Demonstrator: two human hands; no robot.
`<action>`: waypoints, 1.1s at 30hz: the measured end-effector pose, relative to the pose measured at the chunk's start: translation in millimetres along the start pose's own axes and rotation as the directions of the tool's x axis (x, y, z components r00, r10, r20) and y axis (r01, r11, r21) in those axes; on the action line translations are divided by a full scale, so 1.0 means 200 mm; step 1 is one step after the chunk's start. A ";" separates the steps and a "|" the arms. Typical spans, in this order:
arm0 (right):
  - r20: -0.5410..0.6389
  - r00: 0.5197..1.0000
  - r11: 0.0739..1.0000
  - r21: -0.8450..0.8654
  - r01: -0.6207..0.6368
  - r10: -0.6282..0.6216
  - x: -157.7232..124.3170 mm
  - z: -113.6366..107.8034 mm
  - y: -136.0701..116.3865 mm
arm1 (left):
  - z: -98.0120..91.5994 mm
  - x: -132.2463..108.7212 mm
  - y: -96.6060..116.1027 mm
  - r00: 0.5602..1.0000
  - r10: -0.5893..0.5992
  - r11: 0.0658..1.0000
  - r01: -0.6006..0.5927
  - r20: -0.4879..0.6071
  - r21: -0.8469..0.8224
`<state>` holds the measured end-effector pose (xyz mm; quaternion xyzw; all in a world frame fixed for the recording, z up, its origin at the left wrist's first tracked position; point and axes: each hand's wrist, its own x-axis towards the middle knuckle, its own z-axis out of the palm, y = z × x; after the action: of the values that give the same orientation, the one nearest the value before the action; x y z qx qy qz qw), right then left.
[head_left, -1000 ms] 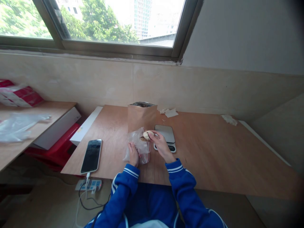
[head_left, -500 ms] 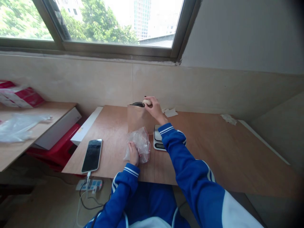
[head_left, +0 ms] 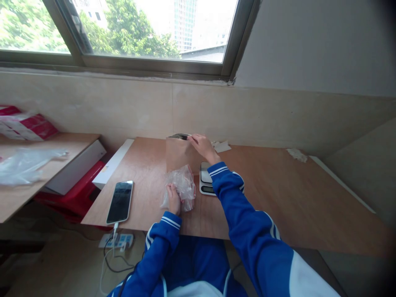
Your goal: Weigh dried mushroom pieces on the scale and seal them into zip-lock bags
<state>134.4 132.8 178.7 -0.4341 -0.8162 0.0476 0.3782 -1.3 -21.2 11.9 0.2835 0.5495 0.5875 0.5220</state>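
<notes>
A brown kraft paper bag (head_left: 179, 154) stands upright toward the back of the table, its dark mouth gaping. At the right side of that mouth is my right hand (head_left: 204, 148), fingers pinched together; what they hold, if anything, is hidden. Closer to me, my left hand (head_left: 173, 200) is closed on a bunch of clear zip bags (head_left: 185, 185) with red edges, lying in front of the paper bag. Beneath my right forearm sits a white digital scale (head_left: 205, 177), partly covered by the sleeve.
A phone (head_left: 120, 202) on a charging cable lies at the table's left edge, above a power strip (head_left: 125, 239). Scraps of white paper (head_left: 221, 146) rest by the wall. On the left table are clear plastic bags (head_left: 24, 167) and a pink-and-white package (head_left: 31, 126).
My right hand has dropped slightly toward the paper bag's mouth. The pale roundish object it held above the opening is out of sight now. My left hand has stayed on the zip bags.
</notes>
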 end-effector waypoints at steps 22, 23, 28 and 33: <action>0.091 0.961 0.820 0.505 -0.269 0.260 0.13 -0.11 0.07 | -0.01 0.02 -0.02 0.999 -0.039 0.999 0.039 -0.003 0.013; 0.045 0.969 0.829 0.509 -0.230 0.242 0.13 -0.12 0.05 | -0.01 0.02 -0.02 0.999 -0.037 0.999 0.037 -0.003 0.015; -0.151 0.974 0.889 0.449 -0.085 0.170 0.17 -0.16 -0.06 | -0.01 0.02 -0.03 0.999 -0.031 0.999 0.031 0.013 0.018; -0.105 0.993 0.958 0.285 -0.026 0.058 0.16 -0.12 -0.06 | -0.02 0.02 -0.04 1.000 -0.018 1.000 0.018 0.023 0.015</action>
<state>131.9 142.9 218.8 -0.3948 -0.7691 0.1473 0.4805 -3.3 -19.5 2.0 0.2890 0.5502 0.5754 0.5317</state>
